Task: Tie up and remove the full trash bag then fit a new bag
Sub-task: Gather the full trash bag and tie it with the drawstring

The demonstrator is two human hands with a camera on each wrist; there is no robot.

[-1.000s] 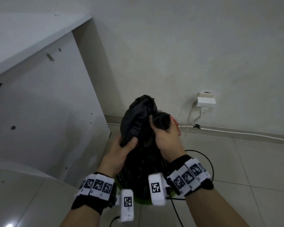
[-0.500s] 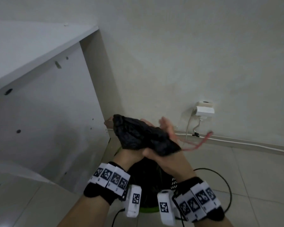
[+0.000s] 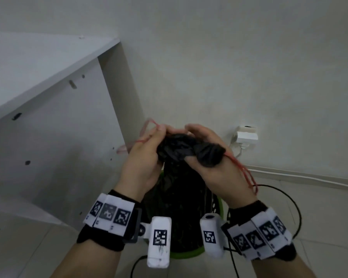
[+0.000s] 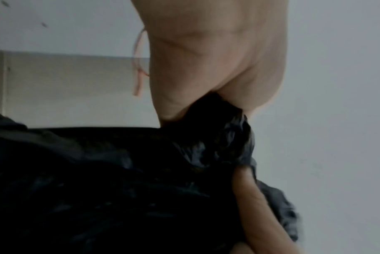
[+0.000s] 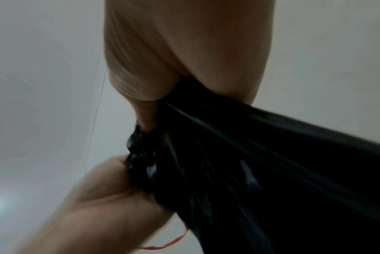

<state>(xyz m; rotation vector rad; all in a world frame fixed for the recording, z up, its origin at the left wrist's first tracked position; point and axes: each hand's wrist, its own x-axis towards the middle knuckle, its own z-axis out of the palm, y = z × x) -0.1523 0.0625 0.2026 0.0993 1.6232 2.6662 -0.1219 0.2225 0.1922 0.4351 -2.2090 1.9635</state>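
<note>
White cabinet (image 3: 48, 121) (left) — wall socket (image 3: 245, 135), black cable (image 3: 289, 201).

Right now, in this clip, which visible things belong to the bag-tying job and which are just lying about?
Part of the job:
- black trash bag, its gathered neck gripped by the left hand and right hand
- red drawstring, trailing on both sides
- green bin the bag sits in

Just lying about:
- white cabinet
- wall socket with plug
- black cable on the floor

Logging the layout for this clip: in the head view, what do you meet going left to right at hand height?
White cabinet → left hand → gathered top of the black trash bag → right hand → white wall plug.
</note>
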